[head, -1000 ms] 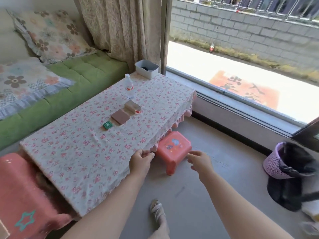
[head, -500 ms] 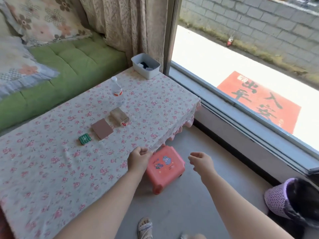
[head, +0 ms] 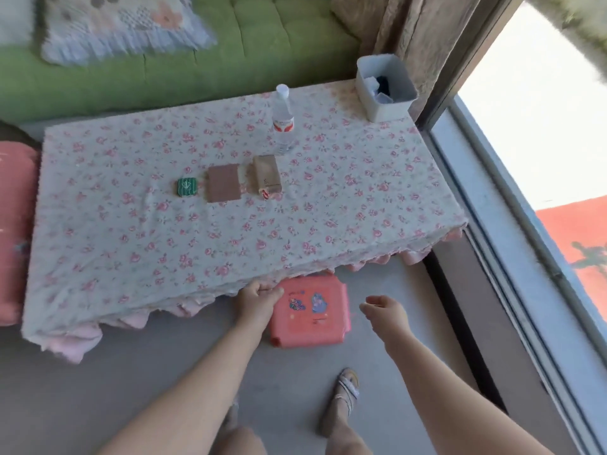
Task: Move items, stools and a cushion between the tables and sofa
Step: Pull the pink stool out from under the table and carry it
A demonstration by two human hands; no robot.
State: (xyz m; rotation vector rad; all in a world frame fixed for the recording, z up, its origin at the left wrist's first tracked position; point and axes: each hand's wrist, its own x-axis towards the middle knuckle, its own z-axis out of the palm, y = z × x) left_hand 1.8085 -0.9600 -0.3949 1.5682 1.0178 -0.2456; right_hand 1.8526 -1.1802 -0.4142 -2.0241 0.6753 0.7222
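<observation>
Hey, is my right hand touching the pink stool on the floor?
Apart. The head view shows a strip of bare grey floor between the right hand and the right edge of the stool.

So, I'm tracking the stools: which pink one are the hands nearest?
The stickered pink stool on the floor between the left hand and right hand. The other pink stool stands at the table's left end.

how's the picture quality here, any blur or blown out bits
Head view: the cushion and the pink stool at the left edge are smeared with blur; the ground outside the window is blown out to white; the wide lens bows the window frame and the table edges; the stickered stool on the floor is fairly legible.
</observation>
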